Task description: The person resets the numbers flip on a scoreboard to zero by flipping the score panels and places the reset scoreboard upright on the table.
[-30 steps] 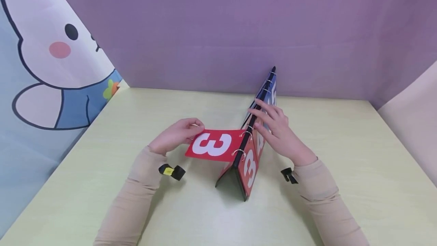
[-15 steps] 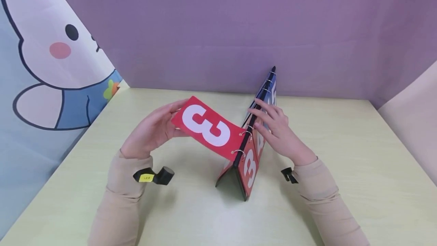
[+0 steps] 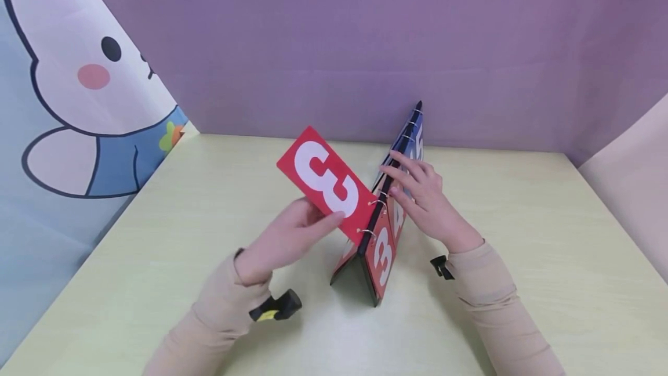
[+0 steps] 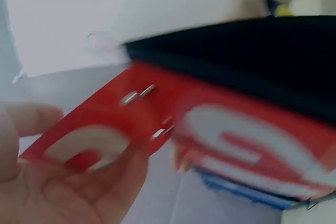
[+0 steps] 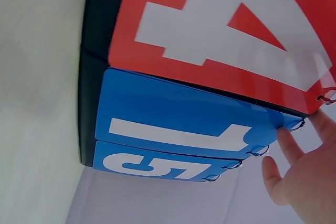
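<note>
A flip scoreboard (image 3: 383,251) stands like a tent, with red and blue number cards hung on metal rings along its black spine. My left hand (image 3: 292,237) holds a red card with a white 3 (image 3: 323,176), thumb on its face and the other fingers behind it. That card is raised off the left side and slants up from its rings. In the head view, my right hand (image 3: 425,205) rests its fingers across the spine. Red 4 (image 5: 226,24) and the blue 1 (image 5: 178,132) and 5 (image 5: 152,164) cards show in the right wrist view.
The scoreboard stands on a pale wooden table (image 3: 522,219), its far end close to a purple backdrop (image 3: 313,45). A rabbit-print cloth (image 3: 62,103) hangs at the left. Black camera mounts (image 3: 279,306) sit at the wrists.
The red 3 card has swung from nearly level to a steep upward slant. My left hand moved left, then back right and lower along the card. The right hand stayed put.
</note>
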Motion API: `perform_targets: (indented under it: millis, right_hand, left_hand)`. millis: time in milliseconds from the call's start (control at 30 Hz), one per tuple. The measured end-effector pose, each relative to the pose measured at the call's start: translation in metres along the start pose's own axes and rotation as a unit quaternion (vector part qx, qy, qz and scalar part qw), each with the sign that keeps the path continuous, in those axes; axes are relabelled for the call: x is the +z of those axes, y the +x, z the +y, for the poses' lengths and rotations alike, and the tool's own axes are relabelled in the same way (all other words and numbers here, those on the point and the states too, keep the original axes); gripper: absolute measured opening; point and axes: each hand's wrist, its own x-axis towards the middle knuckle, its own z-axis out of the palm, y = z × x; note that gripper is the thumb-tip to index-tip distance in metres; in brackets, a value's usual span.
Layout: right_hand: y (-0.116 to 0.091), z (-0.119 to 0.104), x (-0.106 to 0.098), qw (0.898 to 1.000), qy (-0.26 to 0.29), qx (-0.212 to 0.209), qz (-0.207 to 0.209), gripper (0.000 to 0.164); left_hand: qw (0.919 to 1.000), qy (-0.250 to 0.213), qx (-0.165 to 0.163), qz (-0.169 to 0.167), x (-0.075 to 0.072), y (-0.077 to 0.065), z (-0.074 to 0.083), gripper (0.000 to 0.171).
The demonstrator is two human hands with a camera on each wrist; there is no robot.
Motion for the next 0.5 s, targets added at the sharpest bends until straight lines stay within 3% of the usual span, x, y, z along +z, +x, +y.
perform_targets:
  millis: [100, 167, 233, 300, 367, 500]
  right_hand:
    - [0.000, 0.002, 0.001, 1.000, -0.001, -0.011, 0.012, 0.043]
    - [0.000, 0.003, 0.002, 0.999, 0.001, -0.023, 0.023, 0.043]
    - [0.000, 0.004, 0.004, 0.998, 0.005, -0.043, 0.040, 0.046]
    - [0.001, 0.006, 0.006, 0.996, 0.012, -0.070, 0.062, 0.049]
    - [0.005, 0.010, 0.010, 0.987, -0.031, -0.118, 0.105, 0.049]
    - [0.009, 0.012, 0.012, 0.982, -0.062, -0.133, 0.116, 0.056]
  left_hand:
    - [0.9971, 0.026, 0.072, 0.001, 0.016, 0.002, -0.003, 0.049]
    - [0.9885, 0.062, 0.138, 0.000, 0.025, 0.003, -0.006, 0.049]
    - [0.9713, 0.108, 0.212, 0.004, 0.032, 0.004, -0.009, 0.049]
    - [0.9522, 0.158, 0.261, 0.017, 0.037, 0.004, -0.011, 0.047]
    - [0.9339, 0.202, 0.293, 0.029, 0.041, 0.004, -0.012, 0.045]
    - [0.9081, 0.266, 0.321, 0.043, 0.046, 0.006, -0.014, 0.037]
